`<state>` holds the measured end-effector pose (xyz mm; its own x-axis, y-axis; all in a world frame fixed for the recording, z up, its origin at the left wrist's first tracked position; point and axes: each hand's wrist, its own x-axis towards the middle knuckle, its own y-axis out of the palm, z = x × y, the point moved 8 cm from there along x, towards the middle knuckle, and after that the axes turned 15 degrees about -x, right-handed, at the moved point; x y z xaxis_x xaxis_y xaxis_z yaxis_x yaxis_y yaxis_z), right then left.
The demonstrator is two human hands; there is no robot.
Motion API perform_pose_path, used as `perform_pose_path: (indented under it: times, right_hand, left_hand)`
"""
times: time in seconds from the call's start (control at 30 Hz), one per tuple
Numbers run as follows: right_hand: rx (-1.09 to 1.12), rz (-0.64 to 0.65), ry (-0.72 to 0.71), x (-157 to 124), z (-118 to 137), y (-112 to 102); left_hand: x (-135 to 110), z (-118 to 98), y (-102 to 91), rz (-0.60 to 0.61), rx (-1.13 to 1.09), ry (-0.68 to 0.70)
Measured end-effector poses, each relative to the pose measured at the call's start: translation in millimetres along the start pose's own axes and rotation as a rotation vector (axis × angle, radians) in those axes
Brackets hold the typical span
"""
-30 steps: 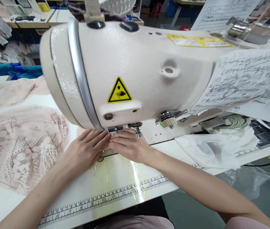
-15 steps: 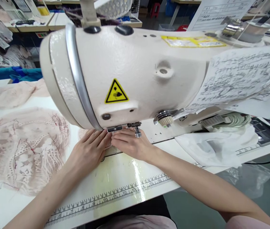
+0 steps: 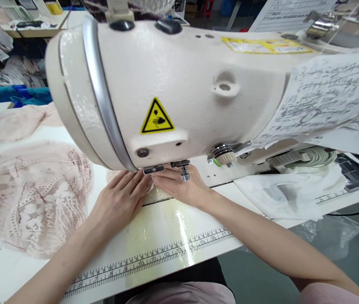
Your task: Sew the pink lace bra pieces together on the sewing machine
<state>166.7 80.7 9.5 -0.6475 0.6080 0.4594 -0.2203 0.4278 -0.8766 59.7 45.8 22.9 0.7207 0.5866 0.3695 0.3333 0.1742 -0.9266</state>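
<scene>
My left hand (image 3: 121, 196) lies palm down on the sewing machine's bed, its fingers stretched out and pointing under the machine head. Pale pink lace fabric (image 3: 149, 185) peeks out at its fingertips; most of that piece is hidden. My right hand (image 3: 184, 185) reaches in from the right, fingers extended flat toward the left hand, beside the lace edge. Its fingertips are partly covered by the sewing machine (image 3: 186, 88) and a small metal thread guide (image 3: 184, 171). The needle and presser foot are out of sight behind the head.
A pile of pink lace pieces (image 3: 36, 198) with loose red threads lies on the left of the white table (image 3: 110, 257), whose front edge carries a printed ruler. White cloth (image 3: 281, 194) rests on the right. Handwritten paper (image 3: 334, 93) hangs on the machine arm.
My right hand has shifted slightly to the right, so the gap between the hands is wider and more lace shows there. The view has moved a little closer to the machine.
</scene>
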Motion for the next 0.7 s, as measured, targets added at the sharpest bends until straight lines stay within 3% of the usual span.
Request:
perform_pose_path:
  times: [0.3, 0.53, 0.7]
  right_hand:
    - [-0.051, -0.059, 0.016, 1, -8, -10]
    - [-0.115, 0.006, 0.04, 0, -10, 5]
    - [-0.067, -0.006, 0.056, 0, -11, -2]
  left_hand:
    - [-2, 4, 4.5, 0.001, -0.006, -0.09]
    - [-1, 11, 7.7, 0.017, -0.035, -0.157]
    - [-1, 6, 4.3, 0.006, -0.007, -0.092]
